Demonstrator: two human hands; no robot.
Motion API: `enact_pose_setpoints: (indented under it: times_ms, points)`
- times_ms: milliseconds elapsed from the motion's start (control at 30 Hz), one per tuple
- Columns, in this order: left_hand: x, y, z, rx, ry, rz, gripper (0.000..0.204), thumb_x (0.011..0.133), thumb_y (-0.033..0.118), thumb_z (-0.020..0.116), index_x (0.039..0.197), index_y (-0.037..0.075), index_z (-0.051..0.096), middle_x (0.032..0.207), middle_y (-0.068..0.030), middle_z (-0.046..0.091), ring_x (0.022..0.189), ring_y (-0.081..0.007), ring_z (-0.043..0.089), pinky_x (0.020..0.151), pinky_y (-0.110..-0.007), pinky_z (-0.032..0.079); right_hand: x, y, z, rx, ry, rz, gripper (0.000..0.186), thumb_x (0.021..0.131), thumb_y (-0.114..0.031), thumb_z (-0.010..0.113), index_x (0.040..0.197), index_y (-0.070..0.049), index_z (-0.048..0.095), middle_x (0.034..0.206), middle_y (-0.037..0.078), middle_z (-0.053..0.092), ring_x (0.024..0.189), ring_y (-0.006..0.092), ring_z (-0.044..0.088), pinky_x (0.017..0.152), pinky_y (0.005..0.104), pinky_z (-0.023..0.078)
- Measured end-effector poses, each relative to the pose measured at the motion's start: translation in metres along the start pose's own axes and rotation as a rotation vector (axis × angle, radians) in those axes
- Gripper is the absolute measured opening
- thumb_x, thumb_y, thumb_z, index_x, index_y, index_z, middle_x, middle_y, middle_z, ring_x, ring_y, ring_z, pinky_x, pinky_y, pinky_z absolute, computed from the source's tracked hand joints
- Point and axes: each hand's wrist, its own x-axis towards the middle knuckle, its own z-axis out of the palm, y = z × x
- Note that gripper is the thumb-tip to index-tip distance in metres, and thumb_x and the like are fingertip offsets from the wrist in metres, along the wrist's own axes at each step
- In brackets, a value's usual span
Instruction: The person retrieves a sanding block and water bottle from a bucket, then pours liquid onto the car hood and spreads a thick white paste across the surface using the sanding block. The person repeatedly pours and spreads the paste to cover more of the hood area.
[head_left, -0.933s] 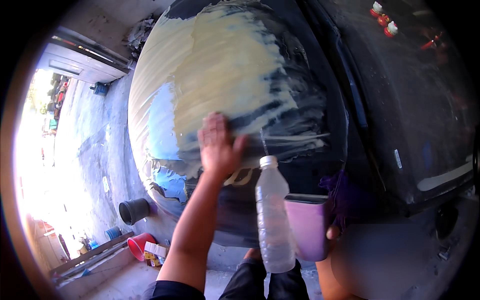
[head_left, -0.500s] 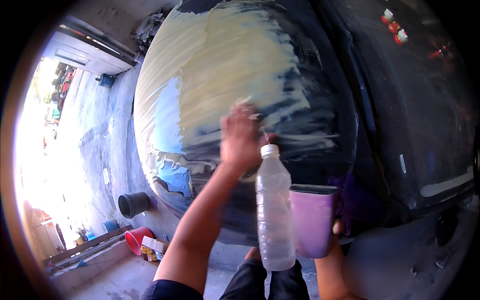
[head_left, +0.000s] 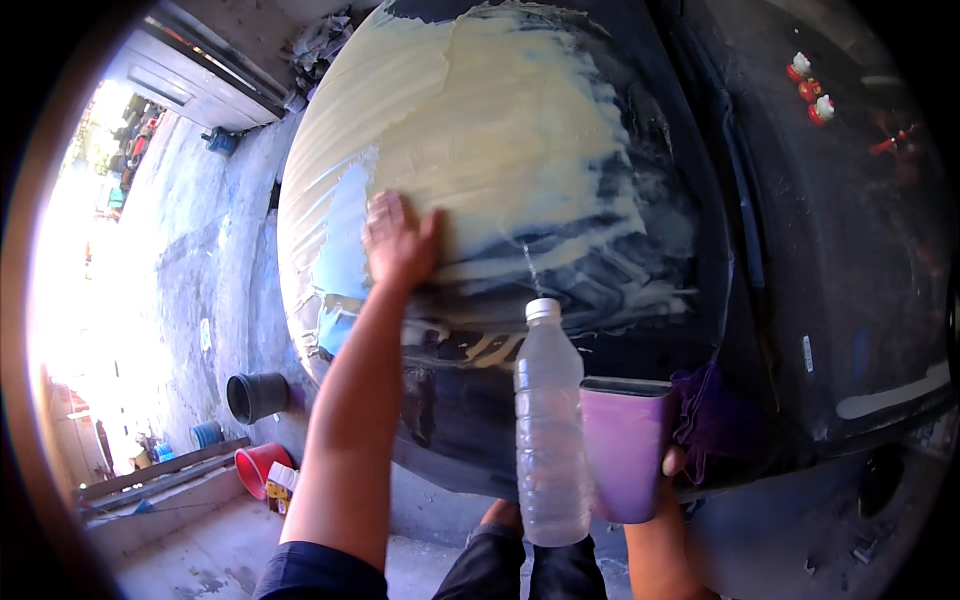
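My left hand [head_left: 400, 240] lies flat, thumb apart, on a dark curved car panel [head_left: 660, 300] thickly coated with smeared cream filler [head_left: 510, 120]. Whether anything thin is under the palm is hidden. From the white cap of a clear ribbed plastic bottle [head_left: 553, 430], a thin stream of water squirts up toward the panel. My right hand [head_left: 674, 464] grips a purple tapered piece [head_left: 628, 445] with a dark flat top. The bottle is up against this piece, in the same grip as it appears, though most of the fingers are hidden.
A purple cloth or net [head_left: 715, 420] hangs beside the panel. On the left floor are a black bucket [head_left: 257, 398], a red bucket [head_left: 262, 468] and small boxes [head_left: 282, 485]. Another dark panel [head_left: 850, 250] with red and white decorations stands right.
My left hand has slid leftward and slightly up across the filler. The bottle and purple piece have barely moved; water keeps squirting.
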Motion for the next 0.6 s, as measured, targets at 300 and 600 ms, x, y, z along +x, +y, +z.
enact_pose_setpoints:
  times_ms: [300, 600]
  points:
    - [-0.028, -0.009, 0.004, 0.024, -0.019, 0.089, 0.085, 0.096, 0.061, 0.034, 0.153, 0.001, 0.016, 0.162, -0.0179, 0.010, 0.151, -0.0309, 0.002, 0.120, -0.049, 0.002, 0.012, 0.002, 0.003, 0.007, -0.060, -0.028, 0.079, 0.082, -0.051, 0.069, 0.140, -0.003, 0.044, 0.133, 0.013, 0.054, 0.117, 0.0265, 0.053, 0.100, 0.0422, 0.043]
    - [-0.039, 0.241, 0.018, -0.073, 0.063, 0.854, 0.078, 0.095, 0.058, 0.043, 0.153, 0.009, 0.025, 0.160, -0.0088, 0.022, 0.150, -0.0264, 0.012, 0.121, -0.045, 0.008, 0.049, -0.055, 0.017, -0.060, -0.374, -0.242, 0.078, 0.085, -0.056, 0.065, 0.140, -0.004, 0.044, 0.136, 0.013, 0.052, 0.121, 0.0277, 0.051, 0.104, 0.0442, 0.040]
